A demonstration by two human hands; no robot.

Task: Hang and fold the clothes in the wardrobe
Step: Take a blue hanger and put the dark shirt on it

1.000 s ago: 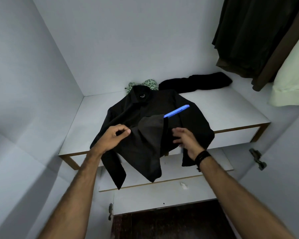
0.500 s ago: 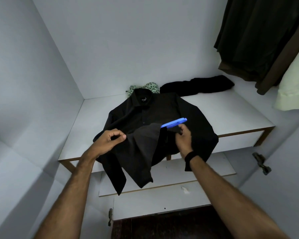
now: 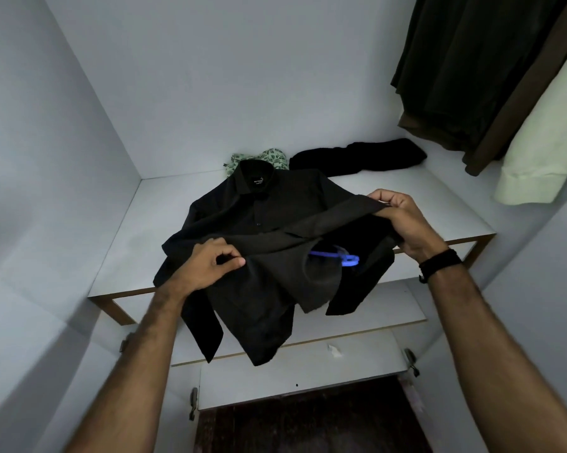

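Shirt (image 3: 262, 217), black, lies collar-up on wardrobe shelf (image 3: 416, 204), hem hanging off front edge. We see L hand (image 3: 210, 263) pinching the lifted hem; R hand (image 3: 403, 220) grips same hem w/ curled fingers. Blue hanger (image 3: 336, 257) (partly hidden) sits under raised cloth.

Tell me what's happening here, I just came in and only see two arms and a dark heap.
A person is working on a black shirt lying collar-away on a white wardrobe shelf, its lower part hanging over the front edge. The left hand pinches one hem edge, and the right hand grips the other and lifts it. A blue hanger shows under the raised fabric. Behind lie a green patterned cloth and another black garment; other clothes hang to the right.
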